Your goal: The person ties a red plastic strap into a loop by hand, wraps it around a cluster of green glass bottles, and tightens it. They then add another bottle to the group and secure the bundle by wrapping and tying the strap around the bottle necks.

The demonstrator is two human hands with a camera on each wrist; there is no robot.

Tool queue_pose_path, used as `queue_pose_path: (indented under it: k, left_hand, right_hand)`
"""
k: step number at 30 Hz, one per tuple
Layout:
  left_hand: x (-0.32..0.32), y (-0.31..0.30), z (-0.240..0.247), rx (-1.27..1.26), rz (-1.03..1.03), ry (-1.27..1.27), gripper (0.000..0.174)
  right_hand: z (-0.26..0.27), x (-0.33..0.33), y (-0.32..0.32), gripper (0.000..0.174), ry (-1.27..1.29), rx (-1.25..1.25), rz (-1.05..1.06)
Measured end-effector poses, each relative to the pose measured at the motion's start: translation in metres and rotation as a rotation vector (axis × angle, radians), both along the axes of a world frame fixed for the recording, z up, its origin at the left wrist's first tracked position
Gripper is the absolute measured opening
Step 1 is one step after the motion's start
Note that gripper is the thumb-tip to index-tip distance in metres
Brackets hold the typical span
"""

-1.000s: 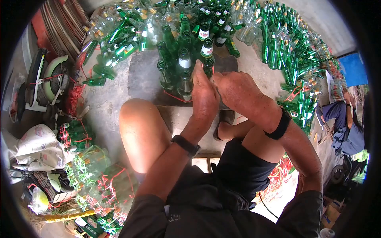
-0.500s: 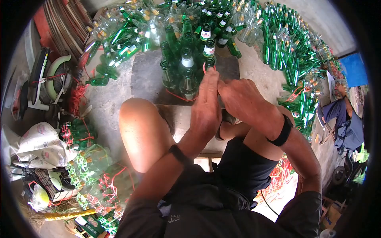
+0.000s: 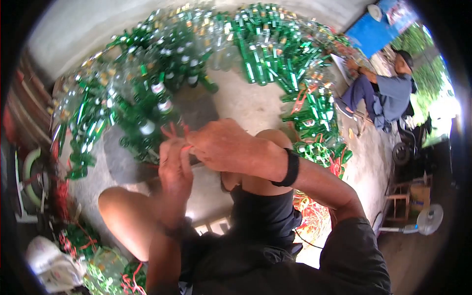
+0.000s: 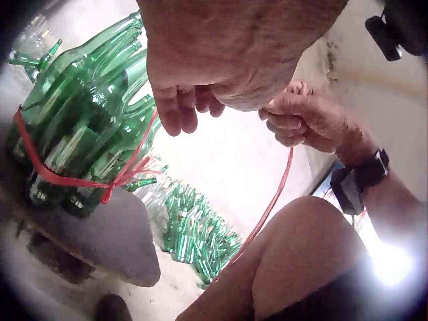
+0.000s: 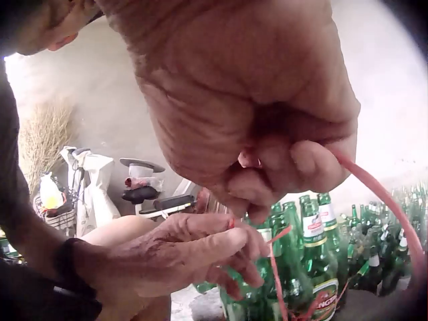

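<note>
A cluster of green glass bottles (image 4: 83, 117) stands on a dark slab (image 4: 124, 234), with a red plastic strap (image 4: 63, 179) round it that is tied on the near side. My left hand (image 3: 174, 169) is beside the cluster, and its thumb and fingertips pinch the red strap in the right wrist view. Close against it, my right hand (image 3: 221, 145) grips the strap in curled fingers. From that fist a long tail of strap (image 4: 274, 200) hangs down past the knee. Labels show on some bottles (image 5: 314, 231) behind the left fingertips.
Many green and clear bottles (image 3: 265, 54) lie and stand along the wall. Loose red strap (image 3: 314, 216) is heaped by the right leg. Another person (image 3: 388, 88) sits at the far right, near a fan (image 3: 429, 219). A white sack (image 3: 51, 265) lies at lower left.
The head view has swung to the right, so the bottle cluster appears farther left. Both hands have come away from the nearest bottle neck, and red strap now shows at the fingers of both.
</note>
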State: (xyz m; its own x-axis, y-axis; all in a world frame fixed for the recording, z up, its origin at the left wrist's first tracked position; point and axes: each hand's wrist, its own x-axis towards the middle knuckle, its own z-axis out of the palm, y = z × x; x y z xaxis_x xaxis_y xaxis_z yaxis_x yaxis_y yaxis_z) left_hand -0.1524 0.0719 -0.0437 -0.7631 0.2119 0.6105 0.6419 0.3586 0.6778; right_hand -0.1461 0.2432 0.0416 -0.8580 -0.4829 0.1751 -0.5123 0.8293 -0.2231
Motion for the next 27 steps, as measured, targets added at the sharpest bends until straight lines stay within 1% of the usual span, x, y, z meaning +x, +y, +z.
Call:
queue_pose_path:
  k: [1, 2, 3, 4, 6, 7, 8, 10, 12, 13, 14, 15, 16, 17, 18, 19, 20, 21, 22, 24, 26, 27]
  left_hand:
    - [-0.001, -0.002, -0.003, 0.01, -0.03, 0.016, 0.011]
    - [-0.003, -0.005, -0.007, 0.014, -0.044, -0.028, 0.014]
    - [-0.004, -0.007, -0.01, 0.017, -0.054, -0.072, 0.019]
    - [-0.004, -0.007, -0.01, 0.023, -0.072, -0.06, 0.019]
    - [-0.002, -0.008, -0.009, 0.19, -0.114, -0.314, 0.019]
    - [-0.001, -0.008, -0.012, 0.244, -0.111, -0.378, 0.021]
    - [-0.001, -0.009, -0.011, 0.243, -0.117, -0.372, 0.021]
    - [0.0, -0.011, -0.009, 0.295, -0.127, -0.47, 0.022]
    - [0.002, -0.012, -0.005, 0.303, -0.134, -0.493, 0.023]
    - [0.003, -0.012, -0.001, 0.367, -0.143, -0.531, 0.023]
    - [0.005, -0.011, 0.002, 0.433, -0.149, -0.569, 0.024]
    - [0.006, -0.011, 0.002, 0.432, -0.144, -0.568, 0.024]
    - [0.006, -0.01, 0.002, 0.503, -0.15, -0.627, 0.024]
    - [0.005, -0.013, 0.002, 0.573, -0.142, -0.679, 0.026]
    - [0.003, -0.013, 0.0, 0.572, -0.148, -0.684, 0.027]
    - [0.002, -0.015, -0.004, 0.544, -0.146, -0.663, 0.029]
    - [0.001, -0.017, -0.011, 0.604, -0.192, -0.69, 0.028]
    - [0.004, -0.014, -0.007, 0.665, -0.18, -0.697, 0.028]
    - [0.005, -0.015, -0.006, 0.664, -0.173, -0.694, 0.028]
    - [0.002, -0.016, -0.008, 0.744, -0.209, -0.702, 0.028]
    - [0.002, -0.015, -0.01, 0.791, -0.184, -0.7, 0.028]
    - [0.003, -0.015, -0.011, 0.8, -0.161, -0.694, 0.028]
  right_hand:
    - [0.002, -0.001, 0.005, 0.01, -0.016, -0.047, -0.022]
    - [0.005, -0.002, 0.01, 0.011, -0.032, -0.096, -0.038]
    - [0.012, -0.003, 0.016, 0.014, -0.02, -0.119, -0.035]
    - [0.016, -0.003, 0.023, 0.014, -0.006, -0.113, -0.053]
    - [0.022, -0.005, 0.034, 0.02, 0.031, -0.242, -0.066]
    - [0.023, -0.007, 0.041, 0.02, 0.042, -0.24, -0.074]
    - [0.022, -0.01, 0.05, 0.023, 0.097, -0.262, -0.063]
    - [0.027, -0.015, 0.065, 0.026, 0.156, -0.286, -0.052]
    - [0.034, -0.015, 0.082, 0.027, 0.074, -0.262, -0.106]
    - [0.038, -0.015, 0.092, 0.027, 0.077, -0.263, -0.107]
    - [0.043, -0.016, 0.101, 0.03, 0.023, -0.27, -0.123]
    - [0.047, -0.015, 0.109, 0.033, -0.032, -0.279, -0.135]
    - [0.051, -0.013, 0.114, 0.037, -0.091, -0.29, -0.136]
    - [0.057, -0.008, 0.118, 0.036, -0.159, -0.345, -0.17]
    - [0.066, -0.004, 0.123, 0.036, -0.232, -0.401, -0.189]
    - [0.063, -0.001, 0.127, 0.033, -0.245, -0.488, -0.197]
    - [0.06, 0.002, 0.134, 0.031, -0.267, -0.576, -0.2]
    - [0.064, 0.0, 0.143, 0.03, -0.299, -0.482, -0.227]
    - [0.07, -0.002, 0.151, 0.028, -0.328, -0.386, -0.255]
    - [0.07, -0.001, 0.155, 0.026, -0.348, -0.443, -0.33]
    - [0.067, -0.001, 0.157, 0.024, -0.492, -0.668, -0.482]
    - [0.066, -0.003, 0.16, 0.022, -0.488, -0.718, -0.418]
